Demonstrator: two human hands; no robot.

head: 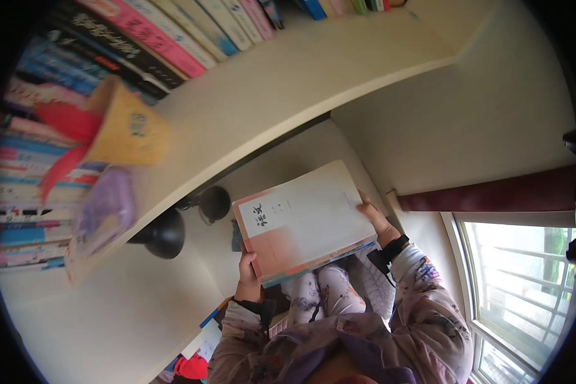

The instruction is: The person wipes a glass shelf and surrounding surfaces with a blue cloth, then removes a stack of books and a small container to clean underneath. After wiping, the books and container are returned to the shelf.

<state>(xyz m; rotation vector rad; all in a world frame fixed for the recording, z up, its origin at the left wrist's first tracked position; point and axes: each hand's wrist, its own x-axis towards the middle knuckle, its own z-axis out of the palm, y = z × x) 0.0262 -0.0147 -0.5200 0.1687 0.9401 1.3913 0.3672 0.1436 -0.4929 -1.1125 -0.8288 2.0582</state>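
A stack of paperback books [312,216], the top one with a white and coral cover bearing writing, is held in both hands above the lap. My left hand [250,271] grips its left edge near the lower corner, thumb on the cover. My right hand [377,218] grips the right edge, thumb also on top. The fingers of both hands are mostly hidden beneath and behind the stack. Dark straps circle both wrists. Below the books, the legs show in flowered trousers.
A pale shelf [288,91] spans the upper left, with rows of upright books [139,43], a yellow paper cone [127,129] with red material and a purple case [106,211]. Beneath it are black lamp heads [165,235]. A barred window [518,273] is at the right.
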